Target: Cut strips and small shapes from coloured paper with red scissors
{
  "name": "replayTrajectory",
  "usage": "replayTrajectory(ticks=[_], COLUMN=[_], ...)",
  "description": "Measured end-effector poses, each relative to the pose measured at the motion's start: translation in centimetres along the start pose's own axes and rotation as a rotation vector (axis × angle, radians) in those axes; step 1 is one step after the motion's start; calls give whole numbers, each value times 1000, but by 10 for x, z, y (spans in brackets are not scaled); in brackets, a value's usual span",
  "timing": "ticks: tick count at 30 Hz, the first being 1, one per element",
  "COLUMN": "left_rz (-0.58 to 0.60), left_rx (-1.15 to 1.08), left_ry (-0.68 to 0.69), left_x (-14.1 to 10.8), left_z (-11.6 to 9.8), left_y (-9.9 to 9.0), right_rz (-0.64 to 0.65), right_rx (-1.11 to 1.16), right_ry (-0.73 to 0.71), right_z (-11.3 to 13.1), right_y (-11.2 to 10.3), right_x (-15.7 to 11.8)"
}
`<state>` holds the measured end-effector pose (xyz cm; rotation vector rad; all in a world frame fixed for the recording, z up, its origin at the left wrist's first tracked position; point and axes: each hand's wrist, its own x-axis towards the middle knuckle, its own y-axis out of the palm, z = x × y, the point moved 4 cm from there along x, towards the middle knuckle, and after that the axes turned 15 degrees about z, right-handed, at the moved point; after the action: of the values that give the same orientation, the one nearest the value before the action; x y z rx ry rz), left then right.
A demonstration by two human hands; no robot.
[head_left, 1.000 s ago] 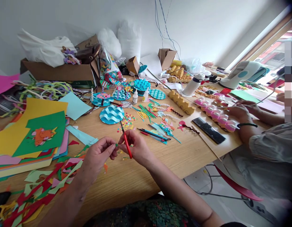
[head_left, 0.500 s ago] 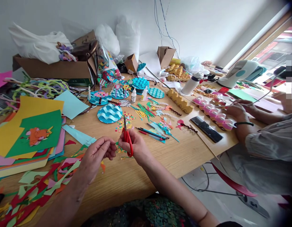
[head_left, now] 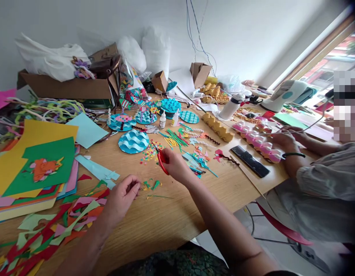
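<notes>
In my right hand (head_left: 177, 165) is a pair of red-handled scissors (head_left: 162, 160), its dark blades pointing away from me over a scatter of small coloured paper dots (head_left: 150, 153). My left hand (head_left: 124, 199) hovers low over the table with fingers curled and thumb pressed to them; whatever is between them is too small to make out. Green and yellow paper snippets (head_left: 151, 184) lie just right of its fingertips. Beyond the blades is a blue disc with pale wavy strips (head_left: 133, 141). Pens (head_left: 197, 170) are partly hidden behind my right hand.
Coloured paper sheets (head_left: 51, 130) and paper offcuts (head_left: 71, 218) spread over the left side. Two glue bottles (head_left: 162, 120) stand mid-table. A phone (head_left: 250, 161) lies at right, near another person's hands (head_left: 286, 140) and a pink egg-carton strip (head_left: 256, 142).
My right hand has moved away from my left, to the right and farther over the table, carrying the scissors. My left hand has dropped slightly, staying curled.
</notes>
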<state>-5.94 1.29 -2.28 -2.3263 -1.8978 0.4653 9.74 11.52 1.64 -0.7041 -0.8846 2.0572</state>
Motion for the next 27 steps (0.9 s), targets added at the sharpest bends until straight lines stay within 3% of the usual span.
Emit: replayTrajectory(ticks=[2,6,10,13,20,27], left_rz=[16,22,60,59,-35,-49], left_rx=[133,376,440,445,429,481], left_ry=[2,-10,-24,-12,78,88], left_x=[1,-1,-4,-4,1,5], left_z=[3,-4,-9,-8,3,16], left_y=[4,12,17,17,7,5], right_rz=[76,130,148,131,85,202], right_rx=[-143,-215,-268,-295,-286,-250], right_ry=[32,41,52,85,118,-50], right_z=[-1,0,-5,-11,-22,-13], right_y=[-2,7,17,12,-5,29], right_x=[17,45,58,59,23,-19])
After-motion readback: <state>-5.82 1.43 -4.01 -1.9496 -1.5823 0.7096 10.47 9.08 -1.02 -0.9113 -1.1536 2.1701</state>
